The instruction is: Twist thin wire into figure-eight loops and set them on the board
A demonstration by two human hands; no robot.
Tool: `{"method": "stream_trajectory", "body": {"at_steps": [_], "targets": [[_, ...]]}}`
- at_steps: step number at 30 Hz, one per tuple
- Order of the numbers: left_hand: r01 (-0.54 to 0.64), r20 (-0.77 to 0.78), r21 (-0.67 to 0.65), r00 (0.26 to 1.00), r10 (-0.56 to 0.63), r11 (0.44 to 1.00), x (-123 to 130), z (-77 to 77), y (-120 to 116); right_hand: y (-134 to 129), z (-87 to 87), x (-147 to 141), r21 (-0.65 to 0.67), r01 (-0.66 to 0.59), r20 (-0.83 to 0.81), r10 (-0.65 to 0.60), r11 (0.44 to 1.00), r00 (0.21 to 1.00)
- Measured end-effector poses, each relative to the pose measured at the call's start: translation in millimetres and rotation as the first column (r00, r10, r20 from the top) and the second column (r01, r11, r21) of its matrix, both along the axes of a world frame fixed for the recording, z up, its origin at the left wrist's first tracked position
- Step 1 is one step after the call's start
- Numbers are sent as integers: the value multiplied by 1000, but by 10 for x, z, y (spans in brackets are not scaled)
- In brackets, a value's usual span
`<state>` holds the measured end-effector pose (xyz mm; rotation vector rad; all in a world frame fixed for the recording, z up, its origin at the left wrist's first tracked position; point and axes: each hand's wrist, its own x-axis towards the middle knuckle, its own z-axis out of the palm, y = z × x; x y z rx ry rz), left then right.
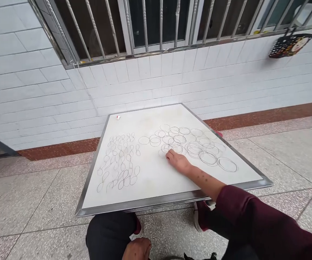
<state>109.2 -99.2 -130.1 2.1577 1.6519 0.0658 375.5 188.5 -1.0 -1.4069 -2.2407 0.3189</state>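
Note:
Over the right half of a white board (150, 180) with a metal rim, my right hand (179, 161) rests with its fingers pinched together. Whatever they hold is hidden behind the fingers. Dark thin circles (207, 157), many overlapping, are drawn around and beyond this hand. On the board's left half, rows of small looped figure-eight shapes (123, 178) are drawn. My left hand (137, 249) lies low by my left knee, below the board's near edge. The bottom of the picture cuts it off, and its fingers are mostly hidden.
A small white-and-red object (118, 117) lies at the board's far left corner. Behind stands a white tiled wall (145, 83) with barred windows (161, 25). A patterned bag (291, 45) hangs at the right. My knee (109, 231) is under the near edge.

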Motion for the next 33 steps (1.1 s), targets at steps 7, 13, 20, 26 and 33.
{"method": "stream_trajectory", "body": {"at_steps": [7, 13, 20, 26, 33], "targets": [[-39, 128, -17, 991, 41, 999, 34, 166, -42, -246, 202, 64, 10, 97, -292, -90, 995, 952], [-84, 375, -25, 923, 87, 996, 94, 619, 128, -820, 487, -168, -348, -228, -887, -241, 909, 395], [-421, 897, -261, 225, 379, 869, 338, 1730, 862, -1504, 712, -284, -355, -474, -932, -345, 806, 112], [-510, 956, -264, -23, 294, 819, 842, 1503, 1407, -1153, 537, -463, -375, -320, -921, -389, 870, 23], [-451, 955, -272, -18, 297, 850, 1071, 1491, 1717, -654, 455, -436, -377, -296, -922, -385, 878, 33]]}}
